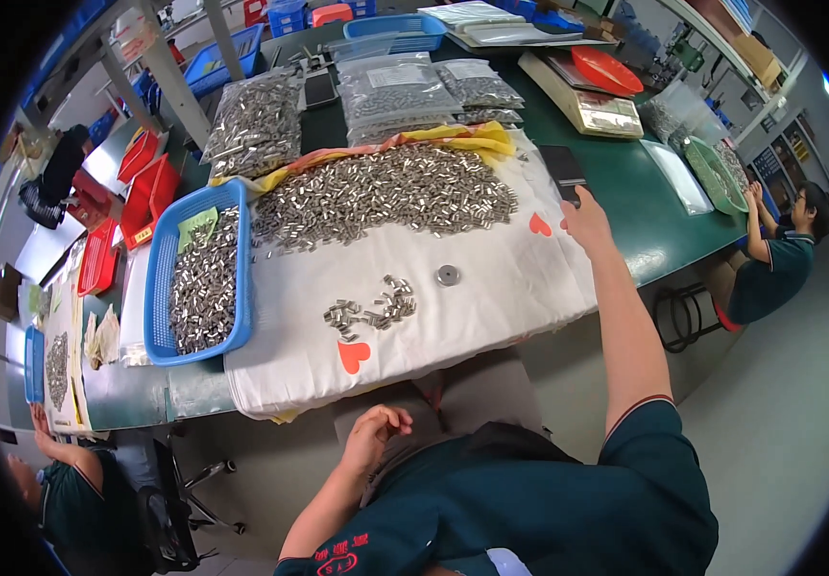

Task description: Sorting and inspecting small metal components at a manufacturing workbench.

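Observation:
My right hand (588, 224) reaches to the right side of the white cloth (491, 317). Its thumb and forefinger close on the near end of a dark phone (562, 168), which lies flat at the cloth's edge. Over my lap hangs my left hand (378, 434), fingers loosely curled together, with nothing visible in them. A small pile of short metal sleeves (390, 307) lies on the cloth's near part. Right of this pile sits a round metal piece (448, 276) with a centre hole. Farther back spreads a large heap of similar sleeves (385, 195).
A blue basket (152, 288) of sleeves stands left of the cloth. Bagged metal parts (253, 120) line the back, near a scale (582, 101) with a red tray (606, 70). Co-workers sit at far right (779, 259) and lower left (78, 490).

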Demonstrator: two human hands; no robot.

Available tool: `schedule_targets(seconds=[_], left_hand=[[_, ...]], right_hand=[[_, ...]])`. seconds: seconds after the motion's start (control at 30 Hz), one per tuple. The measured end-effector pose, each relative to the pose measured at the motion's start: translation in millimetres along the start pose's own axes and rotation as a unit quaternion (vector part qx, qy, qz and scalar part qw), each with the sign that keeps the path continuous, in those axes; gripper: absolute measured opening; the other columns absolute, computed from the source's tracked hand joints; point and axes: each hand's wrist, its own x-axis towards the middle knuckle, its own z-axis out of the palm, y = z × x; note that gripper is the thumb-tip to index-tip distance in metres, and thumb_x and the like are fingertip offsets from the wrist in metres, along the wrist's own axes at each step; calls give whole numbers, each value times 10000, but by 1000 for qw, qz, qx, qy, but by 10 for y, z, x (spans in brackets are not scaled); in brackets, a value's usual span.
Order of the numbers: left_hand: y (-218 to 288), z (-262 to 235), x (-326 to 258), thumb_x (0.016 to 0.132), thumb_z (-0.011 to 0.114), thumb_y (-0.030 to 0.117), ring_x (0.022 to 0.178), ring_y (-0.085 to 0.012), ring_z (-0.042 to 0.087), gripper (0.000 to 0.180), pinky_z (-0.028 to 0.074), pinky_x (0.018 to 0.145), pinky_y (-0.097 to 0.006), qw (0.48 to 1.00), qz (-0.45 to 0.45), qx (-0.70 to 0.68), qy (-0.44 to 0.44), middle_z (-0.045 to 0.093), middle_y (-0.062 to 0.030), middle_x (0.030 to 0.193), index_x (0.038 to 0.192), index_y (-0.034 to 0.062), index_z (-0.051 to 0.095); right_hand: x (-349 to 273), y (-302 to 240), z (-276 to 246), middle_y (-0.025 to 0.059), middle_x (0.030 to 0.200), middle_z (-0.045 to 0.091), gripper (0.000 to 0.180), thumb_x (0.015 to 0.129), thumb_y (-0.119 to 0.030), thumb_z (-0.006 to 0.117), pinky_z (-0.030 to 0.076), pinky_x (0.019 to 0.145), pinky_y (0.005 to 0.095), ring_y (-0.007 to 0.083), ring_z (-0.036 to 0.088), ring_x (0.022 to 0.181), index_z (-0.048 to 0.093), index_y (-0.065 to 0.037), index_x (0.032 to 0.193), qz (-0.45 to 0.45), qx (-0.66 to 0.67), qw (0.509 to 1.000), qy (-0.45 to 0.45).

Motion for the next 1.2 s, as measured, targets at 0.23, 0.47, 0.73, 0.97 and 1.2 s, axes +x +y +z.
schedule_targets(seconds=[0.23,0.47,0.73,0.97,1.2], left_hand=[[-35,231,84,928,349,249,762,-185,534,273,436,721,-307,992,-28,-86,84,555,-118,906,867,37,511],[68,520,404,924,352,214,701,-157,535,216,444,661,-295,963,-98,-198,153,580,-51,826,957,66,505],[217,471,467,905,366,159,706,-164,552,199,467,660,-311,947,-111,-233,191,583,-64,831,954,22,502],[111,434,619,908,370,188,710,-176,575,232,483,659,-313,941,-140,-289,109,599,-71,827,931,14,521],[-4,265,521,882,340,203,669,-130,575,236,477,629,-288,927,-146,-329,107,610,-3,778,906,89,545]], right_hand=[[-347,-135,349,144,826,632,338,808,-222,526,463,689,348,268,610,741,531,-88,1118,-115,34,988,-94],[-1547,-939,1426,178,1122,515,355,803,-221,555,363,920,398,326,462,1073,533,-32,1102,-510,46,851,-119],[-1601,-923,1547,180,1146,511,336,789,-144,546,357,942,401,334,448,1106,532,0,1093,-483,89,855,-167],[-1564,-799,1406,174,1128,523,350,759,-176,577,362,934,406,332,455,1094,545,14,1051,-528,18,837,-142],[-1861,-775,1641,124,937,547,215,653,-130,631,416,825,383,295,506,959,575,-21,830,-522,111,841,-84]])
